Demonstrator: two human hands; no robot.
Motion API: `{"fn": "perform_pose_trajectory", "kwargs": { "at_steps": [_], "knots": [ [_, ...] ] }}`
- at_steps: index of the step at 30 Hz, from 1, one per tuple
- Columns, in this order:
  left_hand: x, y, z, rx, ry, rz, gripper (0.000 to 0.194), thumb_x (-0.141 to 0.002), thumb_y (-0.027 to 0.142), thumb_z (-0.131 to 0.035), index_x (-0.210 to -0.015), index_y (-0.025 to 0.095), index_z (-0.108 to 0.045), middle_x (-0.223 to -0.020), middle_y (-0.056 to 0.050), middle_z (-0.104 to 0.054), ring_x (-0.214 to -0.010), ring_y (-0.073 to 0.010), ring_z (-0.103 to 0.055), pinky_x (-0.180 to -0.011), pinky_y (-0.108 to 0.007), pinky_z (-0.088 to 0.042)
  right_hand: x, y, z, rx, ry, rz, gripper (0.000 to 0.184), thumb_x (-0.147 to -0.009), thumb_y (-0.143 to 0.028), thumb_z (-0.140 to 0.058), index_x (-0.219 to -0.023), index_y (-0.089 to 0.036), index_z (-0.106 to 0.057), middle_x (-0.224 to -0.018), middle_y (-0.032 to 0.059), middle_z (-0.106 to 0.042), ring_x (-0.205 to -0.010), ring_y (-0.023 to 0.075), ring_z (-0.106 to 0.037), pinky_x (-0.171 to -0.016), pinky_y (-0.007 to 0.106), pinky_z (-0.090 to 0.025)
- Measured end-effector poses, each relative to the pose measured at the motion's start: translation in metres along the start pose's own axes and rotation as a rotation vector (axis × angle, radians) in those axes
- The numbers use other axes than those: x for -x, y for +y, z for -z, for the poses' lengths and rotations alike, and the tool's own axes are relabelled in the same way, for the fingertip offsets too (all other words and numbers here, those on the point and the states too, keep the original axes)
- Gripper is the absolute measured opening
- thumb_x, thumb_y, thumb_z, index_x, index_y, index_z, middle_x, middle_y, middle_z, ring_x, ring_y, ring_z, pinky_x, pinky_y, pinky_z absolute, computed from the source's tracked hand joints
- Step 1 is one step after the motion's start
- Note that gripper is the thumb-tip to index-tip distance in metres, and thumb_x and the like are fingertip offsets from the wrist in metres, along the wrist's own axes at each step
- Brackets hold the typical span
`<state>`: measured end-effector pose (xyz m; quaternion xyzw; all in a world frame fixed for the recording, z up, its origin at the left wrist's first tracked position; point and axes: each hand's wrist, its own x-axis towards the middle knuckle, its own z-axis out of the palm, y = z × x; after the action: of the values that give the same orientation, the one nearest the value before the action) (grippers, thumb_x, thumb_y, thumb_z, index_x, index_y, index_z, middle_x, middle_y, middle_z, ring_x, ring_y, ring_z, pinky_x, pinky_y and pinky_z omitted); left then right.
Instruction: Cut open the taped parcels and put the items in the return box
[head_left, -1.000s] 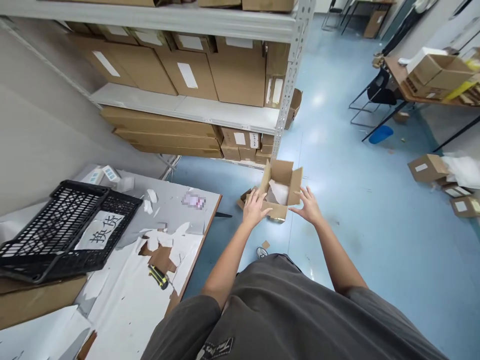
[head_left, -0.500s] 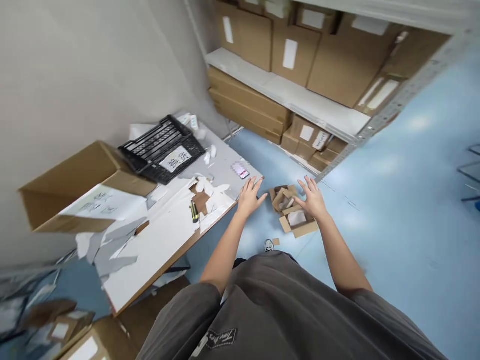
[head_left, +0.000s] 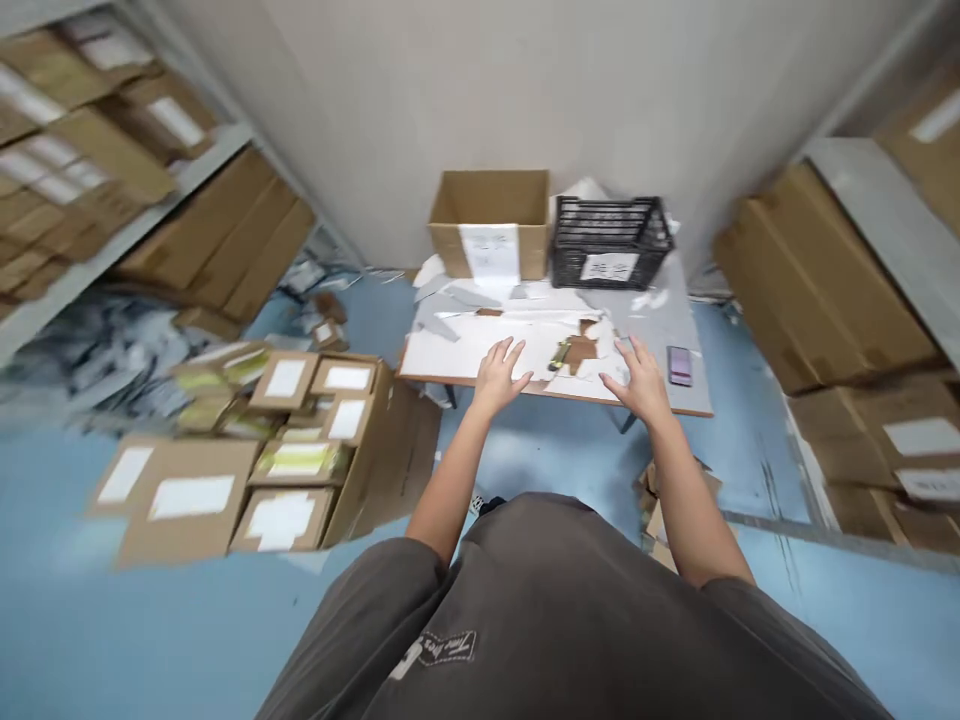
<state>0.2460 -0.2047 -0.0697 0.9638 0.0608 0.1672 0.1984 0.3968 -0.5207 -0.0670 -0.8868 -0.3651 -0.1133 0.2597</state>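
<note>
A dark grey shirt (head_left: 570,600) fills the foreground, and its stitched patch (head_left: 448,648) reads "Time" followed by letters too small to make out. Both bare forearms reach forward from its sleeves. The left hand (head_left: 496,380) and right hand (head_left: 643,383) are well apart, fingers spread and thumbs turned inward, gripping nothing; in this view they overlap the front edge of the table (head_left: 442,379), and contact with it cannot be judged. Below the right forearm, opened cardboard (head_left: 656,525) lies on the blue floor (head_left: 187,640). To the left stands a large carton (head_left: 405,450) packed with smaller boxes, their white labels (head_left: 193,497) blurred.

On the table, a yellow-and-black utility knife (head_left: 559,354) lies between the hands, beside a torn brown patch (head_left: 581,352) in the white covering (head_left: 525,345). A phone (head_left: 679,366) rests just right of the right hand. Farther back, an open carton (head_left: 446,245) and a black crate (head_left: 570,270) stand side by side, each bearing a white sheet with illegible dark writing. Shelves of boxes flank the table, and a plain grey wall (head_left: 525,80) closes the view.
</note>
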Motion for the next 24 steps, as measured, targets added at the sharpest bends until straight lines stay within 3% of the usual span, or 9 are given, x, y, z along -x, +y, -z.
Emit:
{"fn": "perform_pose_trajectory", "kwargs": {
  "at_steps": [6,9,12,15,18,21,24],
  "knots": [
    [0.105,-0.154,0.11,-0.107,0.149,0.282,0.07,-0.099,0.045,-0.07,-0.162,0.022,-0.05,-0.168,-0.016,-0.045,-0.155,-0.0372,-0.041,-0.129,-0.053,-0.037,-0.11,-0.177,-0.12,-0.147,-0.123,0.355,0.077,-0.096,-0.048,-0.071,-0.165,-0.026,-0.046,-0.178,0.0148,-0.031,-0.159,0.0433,-0.035,-0.126,0.069,-0.035],
    [0.171,-0.219,0.161,-0.162,0.229,0.439,0.071,-0.098,0.044,-0.072,-0.162,0.02,-0.051,-0.168,-0.017,-0.044,-0.155,-0.0374,-0.041,-0.13,-0.054,-0.036,-0.144,-0.28,-0.177,-0.213,-0.19,0.523,0.077,-0.096,-0.048,-0.071,-0.165,-0.024,-0.046,-0.177,0.0159,-0.031,-0.159,0.0438,-0.034,-0.126,0.069,-0.034],
    [0.244,-0.265,0.204,-0.208,0.3,0.621,0.073,-0.096,0.044,-0.074,-0.161,0.021,-0.051,-0.168,-0.017,-0.044,-0.156,-0.0385,-0.04,-0.131,-0.056,-0.034,-0.162,-0.382,-0.224,-0.27,-0.269,0.676,0.078,-0.096,-0.048,-0.071,-0.165,-0.023,-0.046,-0.178,0.0166,-0.03,-0.16,0.0444,-0.033,-0.126,0.068,-0.034],
    [0.315,-0.288,0.238,-0.24,0.345,0.834,0.076,-0.095,0.046,-0.076,-0.162,0.021,-0.05,-0.17,-0.018,-0.041,-0.158,-0.0396,-0.038,-0.132,-0.057,-0.032,-0.169,-0.474,-0.262,-0.329,-0.342,0.826,0.081,-0.094,-0.046,-0.073,-0.167,-0.024,-0.044,-0.179,0.0158,-0.028,-0.161,0.0453,-0.032,-0.126,0.069,-0.033],
    [0.374,-0.293,0.258,-0.263,0.38,1.045,0.077,-0.094,0.046,-0.078,-0.163,0.022,-0.05,-0.173,-0.016,-0.037,-0.161,-0.0398,-0.033,-0.131,-0.057,-0.032,-0.169,-0.55,-0.293,-0.381,-0.413,0.974,0.084,-0.092,-0.046,-0.074,-0.167,-0.026,-0.043,-0.18,0.0137,-0.026,-0.162,0.0462,-0.03,-0.126,0.07,-0.034],
    [0.415,-0.292,0.264,-0.275,0.415,1.188,0.079,-0.094,0.044,-0.078,-0.164,0.022,-0.048,-0.175,-0.017,-0.034,-0.162,-0.0401,-0.03,-0.131,-0.057,-0.033,-0.166,-0.604,-0.317,-0.414,-0.47,1.088,0.081,-0.093,-0.045,-0.074,-0.167,-0.027,-0.045,-0.18,0.0134,-0.028,-0.162,0.0455,-0.03,-0.125,0.069,-0.036],
    [0.436,-0.295,0.262,-0.279,0.436,1.271,0.081,-0.094,0.043,-0.077,-0.166,0.023,-0.046,-0.175,-0.016,-0.035,-0.162,-0.0397,-0.032,-0.131,-0.057,-0.033,-0.164,-0.639,-0.339,-0.422,-0.522,1.163,0.081,-0.093,-0.045,-0.075,-0.167,-0.026,-0.045,-0.179,0.0149,-0.028,-0.162,0.0455,-0.03,-0.125,0.069,-0.036]
  ]
}}
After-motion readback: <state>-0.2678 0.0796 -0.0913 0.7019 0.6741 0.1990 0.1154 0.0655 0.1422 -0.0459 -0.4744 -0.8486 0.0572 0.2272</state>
